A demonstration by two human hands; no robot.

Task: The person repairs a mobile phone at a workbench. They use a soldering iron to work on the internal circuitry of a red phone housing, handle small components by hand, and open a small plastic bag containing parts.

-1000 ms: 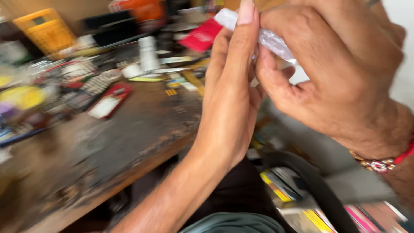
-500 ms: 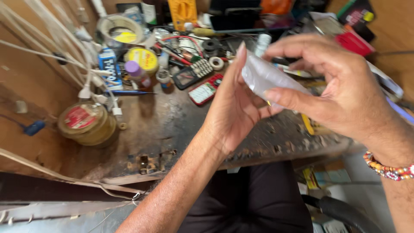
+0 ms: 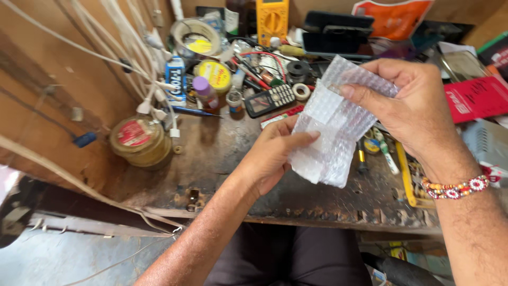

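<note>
Just above the workbench's bare front edge, both hands pinch a bubble-wrap sheet.

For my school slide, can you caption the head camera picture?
Both hands, left hand and right hand, hold a clear bubble-wrap pouch.

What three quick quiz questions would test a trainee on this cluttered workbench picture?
1. True or false: both hands grip the bubble wrap pouch.
2. Which wrist wears the beaded bracelet? A) left B) right
3. Fill in: the old keypad phone lies on the ____.

Key:
1. True. The left hand holds its lower part, the right hand its top.
2. B.
3. Workbench, beyond the pouch, near the yellow multimeter.
</note>
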